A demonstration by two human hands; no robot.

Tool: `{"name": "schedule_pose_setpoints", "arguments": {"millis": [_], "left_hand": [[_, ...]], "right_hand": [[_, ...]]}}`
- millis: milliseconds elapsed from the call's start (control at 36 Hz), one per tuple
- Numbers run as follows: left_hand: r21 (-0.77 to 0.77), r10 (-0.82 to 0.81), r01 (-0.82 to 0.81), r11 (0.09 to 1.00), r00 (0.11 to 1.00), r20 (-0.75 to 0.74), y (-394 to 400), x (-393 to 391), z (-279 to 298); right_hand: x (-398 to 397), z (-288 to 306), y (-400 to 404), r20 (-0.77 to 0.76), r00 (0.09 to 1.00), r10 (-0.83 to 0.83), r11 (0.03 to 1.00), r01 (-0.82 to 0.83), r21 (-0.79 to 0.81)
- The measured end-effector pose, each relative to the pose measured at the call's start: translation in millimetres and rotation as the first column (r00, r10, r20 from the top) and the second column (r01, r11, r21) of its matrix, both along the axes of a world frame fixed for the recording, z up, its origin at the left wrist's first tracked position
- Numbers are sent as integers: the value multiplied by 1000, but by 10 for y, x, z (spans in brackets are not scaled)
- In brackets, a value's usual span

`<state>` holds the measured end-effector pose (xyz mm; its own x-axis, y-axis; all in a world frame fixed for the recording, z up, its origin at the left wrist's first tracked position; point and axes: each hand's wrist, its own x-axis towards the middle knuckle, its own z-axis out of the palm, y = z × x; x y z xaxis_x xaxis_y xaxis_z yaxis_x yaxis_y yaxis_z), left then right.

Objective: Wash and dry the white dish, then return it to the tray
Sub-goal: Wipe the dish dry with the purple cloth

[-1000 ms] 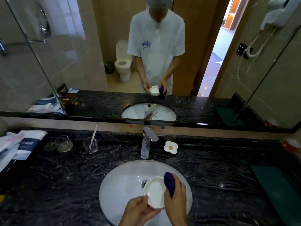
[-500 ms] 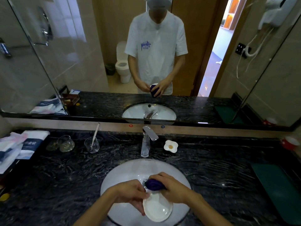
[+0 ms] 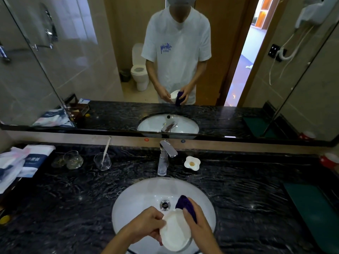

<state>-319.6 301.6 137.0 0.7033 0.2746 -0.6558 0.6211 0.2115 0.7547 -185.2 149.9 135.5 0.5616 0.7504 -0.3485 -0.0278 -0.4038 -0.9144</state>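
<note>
Over the white sink basin (image 3: 139, 195) I hold the white dish (image 3: 175, 232), tilted with its hollow facing up and toward me. My left hand (image 3: 149, 225) grips its left rim. My right hand (image 3: 195, 222) presses a dark purple cloth (image 3: 185, 204) against the dish's upper right edge. The dark green tray (image 3: 311, 208) lies on the counter at the far right. The mirror above repeats the person holding dish and cloth.
A chrome faucet (image 3: 165, 156) stands behind the basin, its water off. A small flower-shaped white dish (image 3: 191, 163) sits right of it. Glass cups (image 3: 73, 159) and a glass with a toothbrush (image 3: 102, 161) stand at left, beside folded towels (image 3: 22, 164). The counter is black marble.
The dish has turned from hanging downward to facing up toward me. My right hand with the cloth has shifted from the dish's top to its upper right edge.
</note>
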Motion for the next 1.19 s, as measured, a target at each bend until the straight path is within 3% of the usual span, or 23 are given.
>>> {"name": "schedule_pose_setpoints", "arguments": {"millis": [83, 167, 222, 389, 500, 639, 722, 861, 1056, 1194], "left_hand": [[-3, 73, -73, 997, 997, 29, -65, 1, -13], [-12, 159, -158, 987, 985, 68, -147, 47, 56], [26, 200, -203, 979, 977, 75, -189, 87, 88], [155, 346, -353, 923, 936, 71, -235, 160, 88], [201, 365, -363, 910, 931, 32, -220, 151, 41], [299, 363, -355, 886, 931, 33, -216, 76, 22], [289, 306, -305, 907, 951, 43, -143, 27, 52], [252, 252, -260, 932, 966, 63, -82, 51, 124], [266, 314, -333, 904, 943, 114, -65, 152, 200], [255, 340, -351, 901, 936, 89, -17, 65, 165]], "right_hand": [[-69, -27, -30, -297, 931, -210, 973, 228, 26], [-70, -84, 7, -627, 715, -308, 908, 417, 29], [-54, -111, 40, -709, 630, -317, 901, 434, -17], [-42, 15, 165, -757, 592, -276, 942, 325, -88], [-72, 35, 170, -824, 504, -258, 952, 277, -129], [70, 15, 33, -791, 545, -276, 955, 249, -162], [132, 41, -44, -791, 521, -321, 936, 302, -181], [149, 128, 7, -847, 449, -285, 895, 441, -67], [-131, 240, 214, -877, 440, -193, 917, 399, -2], [-153, 226, 153, -900, 389, -197, 930, 366, -45]]}}
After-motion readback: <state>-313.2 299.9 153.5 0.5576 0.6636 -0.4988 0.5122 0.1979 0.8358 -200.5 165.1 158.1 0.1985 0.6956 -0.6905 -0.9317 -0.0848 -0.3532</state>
